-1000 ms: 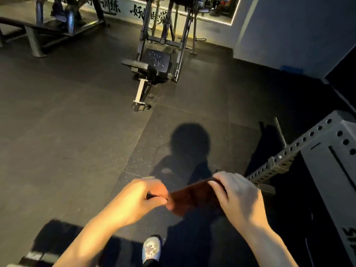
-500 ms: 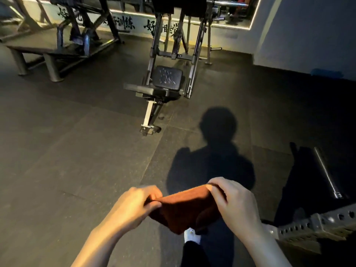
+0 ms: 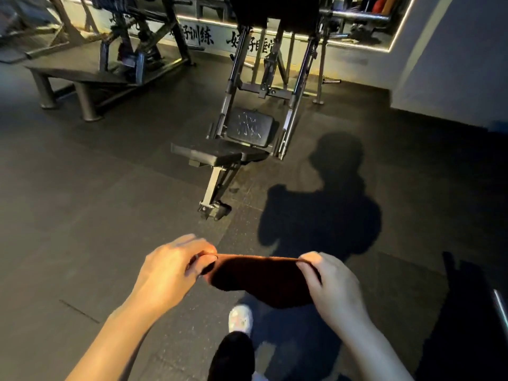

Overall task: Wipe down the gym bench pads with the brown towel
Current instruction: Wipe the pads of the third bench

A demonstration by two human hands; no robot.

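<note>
Both bare forearms reach forward from the bottom of the view, held level and apart. The left hand [image 3: 171,273] pinches one end of the brown towel [image 3: 264,279] between thumb and curled fingers; the right hand [image 3: 334,288] pinches the other end likewise, knuckles up.

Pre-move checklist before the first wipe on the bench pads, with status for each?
1. Towel in hand: ok. The left hand and right hand each pinch an end of the brown towel.
2. Towel spread for wiping: not ok. It sags bunched between the hands.
3. Pads within reach: not ok. The seat pad and back pad stand well ahead across the floor.
4. Path to bench: ok. Nothing lies on the floor between the shoe and the bench foot.
5. Pad dirt: cannot tell, too dim.
</note>
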